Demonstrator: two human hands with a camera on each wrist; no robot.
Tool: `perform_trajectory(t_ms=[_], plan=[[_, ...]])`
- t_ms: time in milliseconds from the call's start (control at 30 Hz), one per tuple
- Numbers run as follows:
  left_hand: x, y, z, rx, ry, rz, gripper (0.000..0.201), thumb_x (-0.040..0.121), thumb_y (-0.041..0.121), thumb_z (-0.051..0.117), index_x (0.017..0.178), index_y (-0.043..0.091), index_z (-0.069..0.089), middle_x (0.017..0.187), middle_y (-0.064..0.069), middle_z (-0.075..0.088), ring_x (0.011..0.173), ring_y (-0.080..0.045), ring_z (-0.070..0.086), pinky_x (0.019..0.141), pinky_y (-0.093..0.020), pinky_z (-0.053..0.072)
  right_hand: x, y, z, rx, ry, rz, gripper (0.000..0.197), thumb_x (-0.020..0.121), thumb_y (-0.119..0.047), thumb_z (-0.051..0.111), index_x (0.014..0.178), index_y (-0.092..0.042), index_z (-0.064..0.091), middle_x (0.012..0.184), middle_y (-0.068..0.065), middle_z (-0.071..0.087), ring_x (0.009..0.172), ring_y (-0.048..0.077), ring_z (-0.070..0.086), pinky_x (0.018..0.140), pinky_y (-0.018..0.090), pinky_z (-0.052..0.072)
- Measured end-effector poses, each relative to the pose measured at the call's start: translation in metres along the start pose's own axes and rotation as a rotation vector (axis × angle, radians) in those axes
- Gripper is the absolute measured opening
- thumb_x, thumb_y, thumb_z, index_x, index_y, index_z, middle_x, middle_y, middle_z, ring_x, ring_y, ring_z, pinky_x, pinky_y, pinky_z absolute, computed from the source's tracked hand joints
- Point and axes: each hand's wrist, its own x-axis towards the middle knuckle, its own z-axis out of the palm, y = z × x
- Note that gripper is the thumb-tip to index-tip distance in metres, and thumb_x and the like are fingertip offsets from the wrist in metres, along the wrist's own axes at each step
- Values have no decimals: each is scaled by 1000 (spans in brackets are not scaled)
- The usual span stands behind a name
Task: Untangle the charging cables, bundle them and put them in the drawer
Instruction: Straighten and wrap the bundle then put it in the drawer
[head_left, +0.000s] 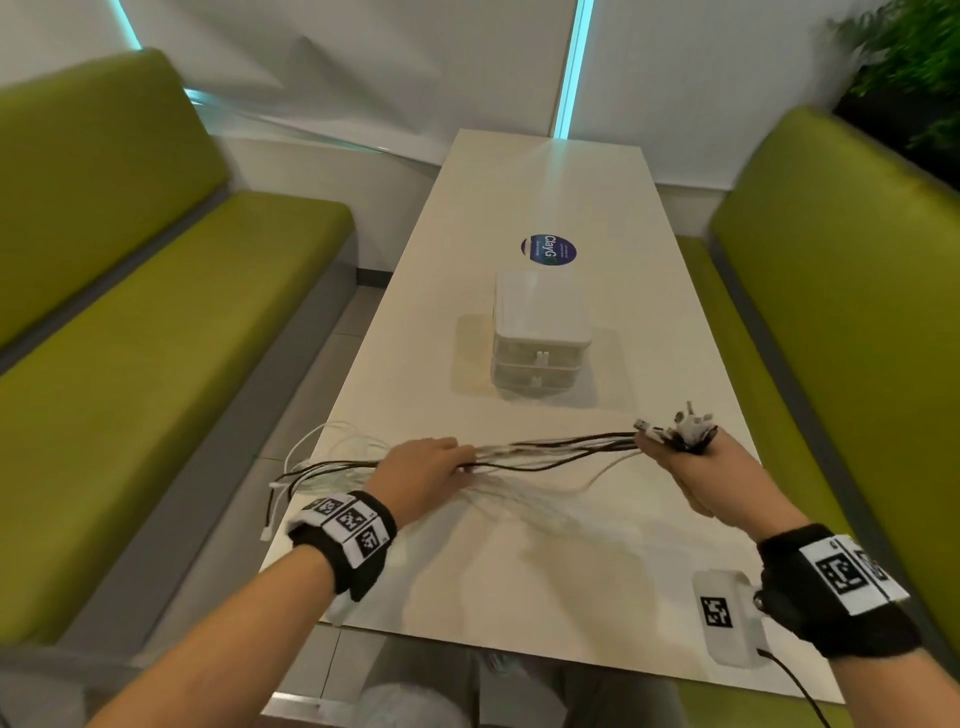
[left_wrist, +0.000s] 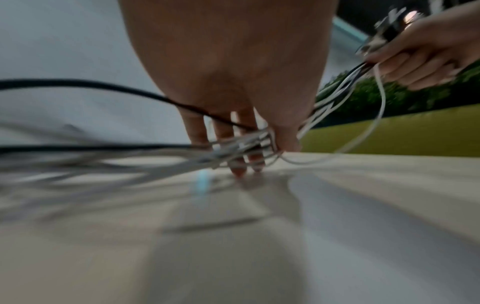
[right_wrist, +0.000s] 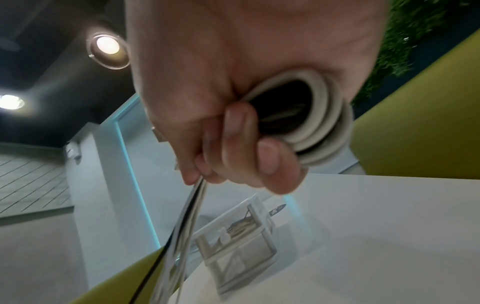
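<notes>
Several white, grey and black charging cables (head_left: 550, 451) stretch in a loose bundle over the near part of the white table (head_left: 519, 571). My right hand (head_left: 670, 453) grips one end of the bundle, with the plugs (head_left: 680, 428) sticking up out of the fist. In the right wrist view the fingers (right_wrist: 270, 158) curl round the cables (right_wrist: 324, 123). My left hand (head_left: 457, 462) holds the bundle further left; thumb and fingers (left_wrist: 235, 148) pinch the strands (left_wrist: 155, 156) just above the table. The free ends (head_left: 311, 467) trail off the table's left edge. A white two-drawer box (head_left: 540, 332) stands mid-table with both drawers closed.
Green benches (head_left: 156, 338) (head_left: 841, 312) flank the table. A round blue sticker (head_left: 548, 251) lies behind the drawer box. A white marker box (head_left: 727, 618) with a black lead sits at the front right corner. A plant (head_left: 909, 78) is at the far right.
</notes>
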Motion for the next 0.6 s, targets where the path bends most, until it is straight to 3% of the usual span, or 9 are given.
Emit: perform_trajectory(t_ms=[133, 233, 300, 367, 433, 500, 600], plan=[[-11, -34, 4, 56, 80, -127, 60, 84, 64, 31, 82, 19, 71, 82, -3, 60, 75, -28, 57, 62, -35, 45, 4, 4, -5, 12, 10, 68, 45, 88, -43, 66, 74, -3, 51, 40, -10, 34, 37, 7, 28, 38, 15, 23], [-16, -50, -3, 184, 46, -289, 62, 86, 69, 28, 83, 23, 70, 93, -3, 61, 89, -29, 59, 84, -48, 46, 4, 3, -3, -14, 5, 79, 44, 88, -46, 66, 66, -13, 46, 38, -8, 35, 36, 9, 28, 46, 24, 23], [-19, -57, -11, 213, 12, -437, 54, 86, 71, 34, 92, 29, 67, 114, -2, 59, 112, -26, 54, 103, -60, 30, 2, 1, -1, -62, -4, 87, 43, 90, -45, 64, 65, -14, 48, 32, -10, 37, 30, 7, 31, 45, 22, 23], [-21, -63, -21, 190, -59, -559, 55, 85, 75, 36, 111, 34, 62, 135, -4, 49, 132, -24, 40, 110, -64, 13, 1, -2, 2, -81, -9, 103, 43, 91, -45, 62, 64, -15, 47, 29, -12, 38, 29, 6, 32, 44, 21, 23], [-19, -67, -30, 188, -163, -607, 62, 83, 77, 39, 129, 38, 53, 146, -7, 39, 141, -24, 28, 112, -66, 9, 0, -6, 5, -88, -3, 111, 46, 91, -45, 62, 61, -17, 42, 29, -11, 37, 28, 6, 32, 45, 23, 23], [-11, -66, -37, 212, -277, -595, 68, 82, 77, 43, 137, 38, 47, 152, -9, 32, 144, -26, 22, 113, -64, 12, 1, -10, 7, -88, -8, 115, 47, 92, -44, 61, 60, -17, 40, 28, -10, 36, 27, 7, 32, 44, 22, 23], [3, -48, -49, 174, -396, -452, 75, 79, 73, 54, 140, 30, 48, 161, -10, 9, 149, -28, 6, 117, -59, 8, 1, -15, 11, -99, -14, 112, 45, 92, -44, 61, 62, -17, 42, 30, -9, 36, 28, 6, 31, 41, 20, 23]])
